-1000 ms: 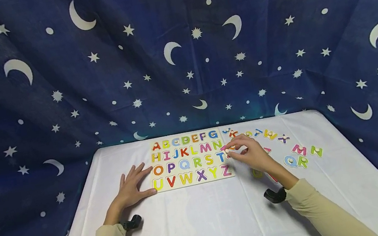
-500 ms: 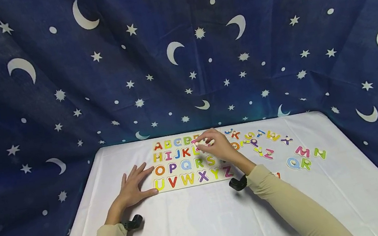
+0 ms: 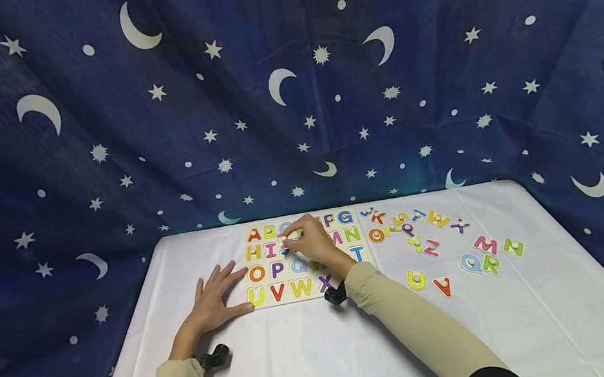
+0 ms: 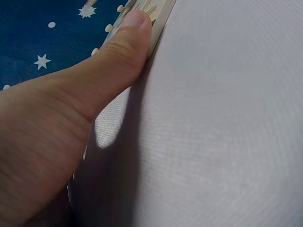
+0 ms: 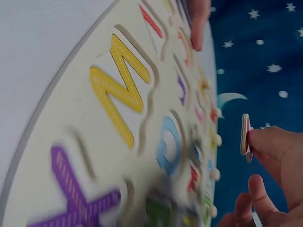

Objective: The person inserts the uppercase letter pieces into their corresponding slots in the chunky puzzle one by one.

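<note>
A wooden alphabet puzzle board lies on the table, with knobbed letters seated along its top row and an H in the second. My left hand rests at its left edge, fingers spread; in the left wrist view the thumb touches the board's corner. Over the second row, my right hand pinches a pink letter piece. The right wrist view shows that piece edge-on and raised above the board, so its shape cannot be read. My right hand and forearm hide several middle slots.
Loose knobbed letters lie right of the board: an orange O, a pink Z, a yellow U, a red V, a pink M and several others. A starry blue cloth hangs behind the white table.
My right hand has carried the pink letter leftward from the board's right edge to above the second row. The left hand has stayed in place at the board's edge.
</note>
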{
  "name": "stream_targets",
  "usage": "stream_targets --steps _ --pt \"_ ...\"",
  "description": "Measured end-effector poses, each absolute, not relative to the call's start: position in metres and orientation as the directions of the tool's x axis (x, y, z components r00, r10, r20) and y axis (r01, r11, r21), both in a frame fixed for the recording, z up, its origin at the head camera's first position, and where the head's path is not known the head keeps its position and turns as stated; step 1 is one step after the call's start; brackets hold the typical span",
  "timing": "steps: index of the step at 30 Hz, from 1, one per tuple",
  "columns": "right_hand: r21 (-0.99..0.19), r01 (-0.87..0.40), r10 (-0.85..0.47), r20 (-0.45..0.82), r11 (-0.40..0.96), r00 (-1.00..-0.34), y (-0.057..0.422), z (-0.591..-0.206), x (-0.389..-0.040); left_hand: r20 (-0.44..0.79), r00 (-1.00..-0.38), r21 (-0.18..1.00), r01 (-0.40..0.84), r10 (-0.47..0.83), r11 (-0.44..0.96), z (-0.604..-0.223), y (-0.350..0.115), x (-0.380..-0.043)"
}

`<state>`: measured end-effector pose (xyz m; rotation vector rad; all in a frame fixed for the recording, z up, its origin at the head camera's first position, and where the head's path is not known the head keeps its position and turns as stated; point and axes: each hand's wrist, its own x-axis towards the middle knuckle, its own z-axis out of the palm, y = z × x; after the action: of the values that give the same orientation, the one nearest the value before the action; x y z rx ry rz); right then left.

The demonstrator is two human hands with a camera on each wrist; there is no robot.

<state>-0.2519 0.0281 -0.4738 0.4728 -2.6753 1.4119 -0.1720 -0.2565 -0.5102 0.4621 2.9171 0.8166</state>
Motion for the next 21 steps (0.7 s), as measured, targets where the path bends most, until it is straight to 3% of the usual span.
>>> stream_targets --steps 7,21 --pt "-0.683 -0.293 -0.226 0.188 0.669 -0.956 -0.001 -0.487 -0.258 0.0 -0.95 0.513 0.269 0.313 0.815 -0.512 -0.257 -0.169" --pt "-0.574 -0.207 -0.166 0.123 0.792 -0.978 -0.025 -0.493 -0.26 -0.002 -0.954 0.514 0.256 0.3 0.819 -0.512 -0.258 -0.173"
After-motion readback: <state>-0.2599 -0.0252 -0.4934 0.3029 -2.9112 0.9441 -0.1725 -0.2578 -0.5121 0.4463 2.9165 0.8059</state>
